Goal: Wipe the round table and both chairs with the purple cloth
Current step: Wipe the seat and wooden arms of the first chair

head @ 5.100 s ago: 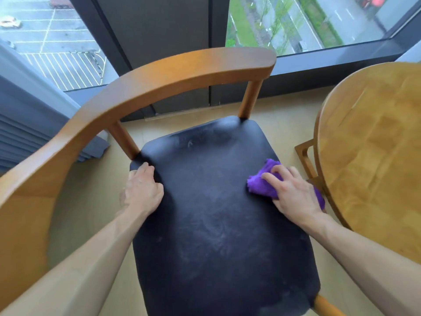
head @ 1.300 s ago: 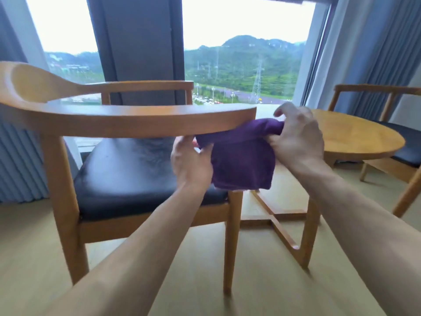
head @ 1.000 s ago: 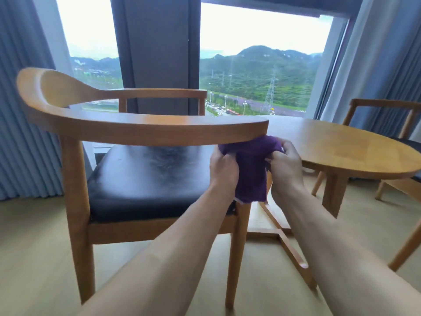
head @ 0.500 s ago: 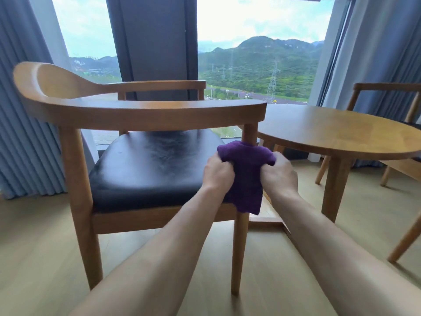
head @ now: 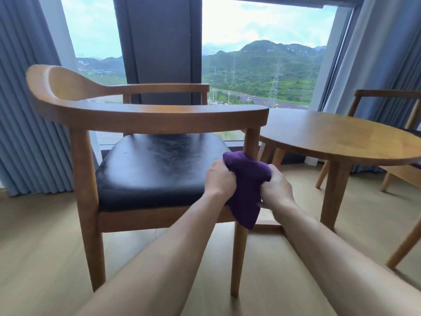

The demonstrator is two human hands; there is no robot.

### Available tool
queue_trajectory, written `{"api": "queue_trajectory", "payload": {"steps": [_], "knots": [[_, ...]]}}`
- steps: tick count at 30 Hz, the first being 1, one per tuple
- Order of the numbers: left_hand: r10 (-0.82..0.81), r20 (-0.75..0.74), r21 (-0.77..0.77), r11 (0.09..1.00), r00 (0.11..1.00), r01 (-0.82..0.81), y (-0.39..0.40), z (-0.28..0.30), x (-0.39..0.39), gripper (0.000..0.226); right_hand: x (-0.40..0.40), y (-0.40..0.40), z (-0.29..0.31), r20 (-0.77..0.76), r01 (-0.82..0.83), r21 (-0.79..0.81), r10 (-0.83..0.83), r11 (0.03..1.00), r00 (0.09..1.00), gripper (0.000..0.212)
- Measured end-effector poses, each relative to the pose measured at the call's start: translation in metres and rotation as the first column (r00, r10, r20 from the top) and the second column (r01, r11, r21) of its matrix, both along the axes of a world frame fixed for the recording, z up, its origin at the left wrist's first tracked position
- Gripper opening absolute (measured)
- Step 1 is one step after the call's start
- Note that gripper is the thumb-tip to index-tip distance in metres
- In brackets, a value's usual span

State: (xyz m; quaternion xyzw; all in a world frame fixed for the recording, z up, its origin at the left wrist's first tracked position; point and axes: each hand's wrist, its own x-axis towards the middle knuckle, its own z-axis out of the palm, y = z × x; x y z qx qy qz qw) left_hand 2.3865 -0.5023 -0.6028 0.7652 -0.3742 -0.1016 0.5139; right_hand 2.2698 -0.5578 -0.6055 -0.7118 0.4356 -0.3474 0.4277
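We grip the cloth (head: pixel 247 179) in both hands, left (head: pixel 219 177) and right (head: pixel 276 187), seemingly wrapped round the chair's (head: pixel 145 115) front leg (head: pixel 251 140), probably to wipe it.

High-rise lounge corner, armchair (head: pixel 145 124), round table (head: pixel 341 137), curtains (head: pixel 25 110), hill-view window (head: pixel 262 53)

Both arms outstretched; left hand (head: pixel 219 179), right hand (head: pixel 276 187) curled, gripping.

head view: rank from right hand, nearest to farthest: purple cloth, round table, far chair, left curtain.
From the right hand:
1. purple cloth, gripped in it, wrapped on the near chair's leg
2. round table, just to its right
3. far chair, beyond the table
4. left curtain, far left
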Motion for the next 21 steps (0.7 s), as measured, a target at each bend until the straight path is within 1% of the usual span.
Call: {"api": "queue_trajectory", "payload": {"steps": [1,3,4,6,8,9,11,13,14,15,17,18,19,21], "knots": [[-0.009,-0.004,-0.009,1.0,1.0,0.009,0.001,0.005,0.0,0.032,-0.001,-0.001,0.0,0.007,-0.005,0.017,0.005,1.0,1.0,0.041],[-0.024,-0.049,-0.065,0.998,0.998,0.021,0.003,0.021,0.002,0.035,0.002,-0.005,0.014,0.056,0.013,-0.041,-0.011,0.999,0.998,0.039],[-0.028,-0.106,-0.126,0.992,0.994,0.014,0.001,0.031,0.003,0.038,0.004,-0.007,0.027,0.101,0.043,-0.099,-0.033,0.994,0.994,0.039],[-0.047,-0.236,-0.25,0.968,0.971,-0.014,-0.003,0.047,0.002,0.034,0.01,-0.01,0.055,0.223,0.138,-0.17,-0.099,0.976,0.97,0.043],[-0.056,-0.311,-0.328,0.943,0.949,-0.052,-0.007,0.055,0.001,0.032,0.013,-0.012,0.07,0.313,0.183,-0.157,-0.126,0.971,0.941,0.051],[-0.062,-0.312,-0.337,0.94,0.948,-0.05,-0.008,0.055,0.001,0.031,0.012,-0.013,0.069,0.325,0.182,-0.152,-0.125,0.971,0.937,0.053],[-0.073,-0.272,-0.313,0.95,0.959,-0.017,-0.011,0.044,0.003,0.032,0.013,-0.01,0.058,0.265,0.139,-0.155,-0.095,0.978,0.96,0.05],[-0.058,-0.206,-0.2,0.98,0.977,0.016,-0.012,0.026,0.003,0.044,0.013,-0.005,0.044,0.138,0.067,-0.116,-0.05,0.991,0.989,0.042],[-0.039,-0.175,-0.136,0.991,0.984,0.015,-0.011,0.018,0.002,0.044,0.011,-0.003,0.037,0.073,0.038,-0.081,-0.032,0.996,0.997,0.039],[-0.033,-0.163,-0.109,0.994,0.986,0.016,-0.007,0.01,0.0,0.042,0.008,-0.002,0.03,0.016,0.022,-0.043,-0.021,0.999,1.0,0.036],[-0.055,-0.173,-0.153,0.988,0.983,0.028,0.002,-0.002,-0.003,0.045,0.0,0.007,0.019,-0.069,0.018,-0.01,-0.019,1.0,0.997,0.03],[-0.066,-0.181,-0.189,0.982,0.981,0.031,0.009,-0.005,-0.003,0.047,-0.005,0.014,0.016,-0.086,0.035,-0.012,-0.036,0.999,0.996,0.027],[-0.078,-0.193,-0.232,0.972,0.978,0.032,0.016,-0.007,-0.002,0.046,-0.009,0.022,0.015,-0.075,0.054,-0.016,-0.055,0.998,0.996,0.025],[-0.104,-0.243,-0.344,0.939,0.964,0.014,0.039,-0.007,-0.003,0.038,-0.01,0.043,0.015,0.008,0.043,-0.008,-0.043,0.999,0.999,0.025]]}}
